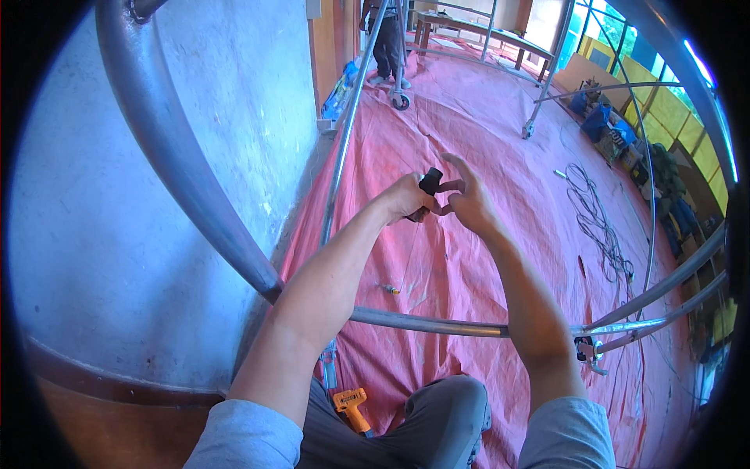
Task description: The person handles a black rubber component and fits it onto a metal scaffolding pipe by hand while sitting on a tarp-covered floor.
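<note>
The left hand (403, 197) grasps a short black rod-like object (429, 182), long axis pointing forward. The right hand (471, 206), fingers parted, is just rightward.

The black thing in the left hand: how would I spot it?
Start at the pink sheet covering the floor, then follow the bare forearms up toward the picture's middle. The partly hidden black object pokes from the left hand, dark against skin and pink cloth.

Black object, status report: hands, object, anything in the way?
Left hand gripping black object; right hand beside it, open, contact unclear. Object held above pink sheet. Scaffold tube crosses under forearms, clear of hands.
</note>
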The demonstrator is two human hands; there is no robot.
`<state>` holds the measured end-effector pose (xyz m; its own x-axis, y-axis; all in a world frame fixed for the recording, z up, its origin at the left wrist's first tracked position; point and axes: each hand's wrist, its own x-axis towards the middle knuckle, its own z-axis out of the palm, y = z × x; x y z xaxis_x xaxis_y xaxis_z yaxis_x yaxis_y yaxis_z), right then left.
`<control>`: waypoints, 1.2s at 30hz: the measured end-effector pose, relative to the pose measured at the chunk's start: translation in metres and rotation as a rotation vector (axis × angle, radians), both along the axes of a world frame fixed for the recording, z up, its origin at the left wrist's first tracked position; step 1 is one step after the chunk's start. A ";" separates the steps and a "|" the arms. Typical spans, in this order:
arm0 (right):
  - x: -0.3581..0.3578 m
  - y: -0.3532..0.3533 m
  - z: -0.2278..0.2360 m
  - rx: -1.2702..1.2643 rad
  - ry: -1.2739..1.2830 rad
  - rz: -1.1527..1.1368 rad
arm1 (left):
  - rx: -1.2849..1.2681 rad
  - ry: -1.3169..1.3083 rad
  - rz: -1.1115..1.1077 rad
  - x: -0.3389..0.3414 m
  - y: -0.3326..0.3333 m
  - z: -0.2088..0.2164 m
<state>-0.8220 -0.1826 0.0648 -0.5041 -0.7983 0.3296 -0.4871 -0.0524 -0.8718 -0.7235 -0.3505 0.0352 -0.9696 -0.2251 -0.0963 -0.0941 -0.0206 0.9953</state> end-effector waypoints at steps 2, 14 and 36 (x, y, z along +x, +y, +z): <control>-0.003 0.004 0.001 -0.006 0.010 -0.012 | 0.021 0.013 -0.016 -0.005 0.002 -0.001; -0.002 0.006 -0.002 0.044 0.015 -0.048 | -0.204 0.067 0.123 -0.008 0.012 0.000; -0.004 0.004 -0.006 0.129 -0.155 -0.077 | -0.771 0.206 0.108 -0.011 0.018 -0.011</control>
<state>-0.8264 -0.1788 0.0592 -0.6018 -0.7861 0.1411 -0.3448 0.0964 -0.9337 -0.7348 -0.3330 0.0239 -0.9201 -0.2486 0.3028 0.0562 0.6810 0.7301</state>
